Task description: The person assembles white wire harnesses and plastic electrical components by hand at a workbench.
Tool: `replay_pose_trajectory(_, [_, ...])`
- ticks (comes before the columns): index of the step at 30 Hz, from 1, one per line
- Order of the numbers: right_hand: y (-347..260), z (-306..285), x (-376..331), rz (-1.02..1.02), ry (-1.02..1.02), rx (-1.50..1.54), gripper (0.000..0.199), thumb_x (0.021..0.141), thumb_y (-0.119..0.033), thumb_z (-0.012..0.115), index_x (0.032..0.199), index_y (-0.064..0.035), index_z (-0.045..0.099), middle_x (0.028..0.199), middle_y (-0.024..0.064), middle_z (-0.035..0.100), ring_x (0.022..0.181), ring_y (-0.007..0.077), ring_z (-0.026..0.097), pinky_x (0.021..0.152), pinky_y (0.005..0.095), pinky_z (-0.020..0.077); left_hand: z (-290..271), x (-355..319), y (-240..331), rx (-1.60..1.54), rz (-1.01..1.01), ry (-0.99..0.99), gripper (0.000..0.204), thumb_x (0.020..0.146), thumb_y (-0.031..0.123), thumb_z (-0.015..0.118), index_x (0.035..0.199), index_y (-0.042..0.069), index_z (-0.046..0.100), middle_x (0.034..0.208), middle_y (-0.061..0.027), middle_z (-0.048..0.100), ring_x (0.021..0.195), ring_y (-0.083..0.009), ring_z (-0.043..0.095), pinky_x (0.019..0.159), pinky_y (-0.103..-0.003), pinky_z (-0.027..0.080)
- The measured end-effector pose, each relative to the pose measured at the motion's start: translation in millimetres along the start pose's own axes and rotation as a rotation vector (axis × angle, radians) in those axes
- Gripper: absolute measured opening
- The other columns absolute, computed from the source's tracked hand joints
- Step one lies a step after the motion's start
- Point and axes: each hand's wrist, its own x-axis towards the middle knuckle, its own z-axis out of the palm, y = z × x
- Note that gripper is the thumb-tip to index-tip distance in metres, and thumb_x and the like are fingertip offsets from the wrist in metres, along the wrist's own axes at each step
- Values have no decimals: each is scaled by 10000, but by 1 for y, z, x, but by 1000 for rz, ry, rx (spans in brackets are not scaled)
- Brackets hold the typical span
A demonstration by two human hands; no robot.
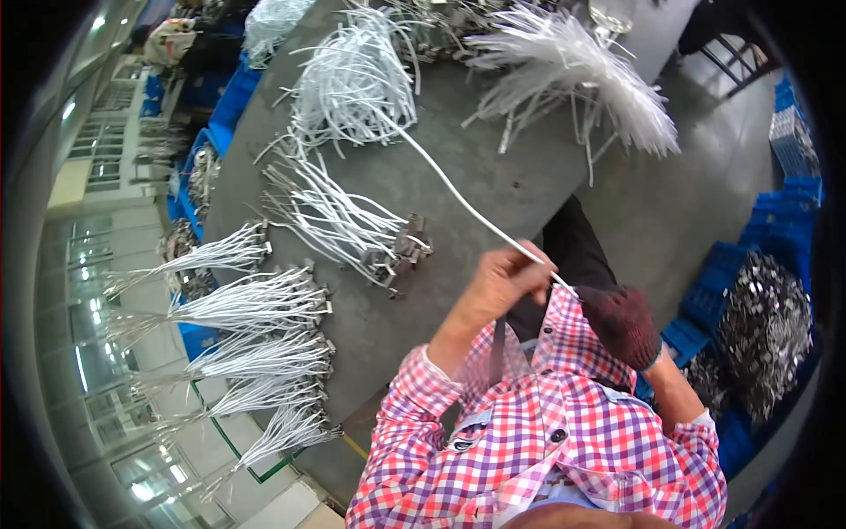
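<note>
My bare left hand [507, 280] pinches a long white cable [458, 196] that runs up and to the left into a loose heap of white cables [357, 84] on the grey table [493, 181]. My right hand [621, 322], in a dark red knitted glove, grips the near end of the same cable in front of my chest. A bundle of white cables with metal clips at their ends [352, 225] lies on the table just left of my left hand.
Several bundles of white cables [256, 304] lie fanned along the table's left edge. A pile of clear sleeves [582, 66] sits at the far right of the table. Blue crates [767, 264] holding metal clips [767, 331] stand on the floor at right.
</note>
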Motion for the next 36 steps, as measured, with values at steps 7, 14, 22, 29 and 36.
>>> replay_pose_trajectory(7, [40,-5,-28,9,-91,-88,191,722,-123,655,911,-119,638,644,110,582,638,306,580,560,402,443,-66,8,11,-418,245,384,427,936,331,517,1265,74,428,1058,-131,597,571,-95,515,581,-272,486])
replay_pose_trajectory(14, [35,-15,-21,82,-172,238,178,746,-165,653,886,-56,637,757,117,614,738,343,571,715,435,423,-104,4,24,-336,357,594,235,959,277,497,1049,70,561,779,-79,629,474,-66,440,483,-241,421])
replay_pose_trajectory(22, [19,29,23,-15,-176,67,117,756,-142,623,822,-56,579,730,157,566,732,373,536,676,440,412,-53,20,-6,-191,321,525,236,965,261,488,1019,47,571,793,-109,651,498,-82,508,474,-233,424])
replay_pose_trajectory(29, [53,0,-8,114,-303,-194,80,727,-126,599,761,-76,545,725,147,569,711,356,550,623,430,428,-99,9,22,-386,508,686,178,955,229,514,967,69,589,648,4,514,448,-41,359,453,-226,341])
replay_pose_trajectory(36, [22,7,-7,-49,-327,-159,82,730,-108,597,800,-81,566,749,139,580,728,363,568,622,429,452,-171,-16,71,-374,543,735,154,956,163,496,1008,32,558,688,-9,509,474,-40,357,466,-197,337])
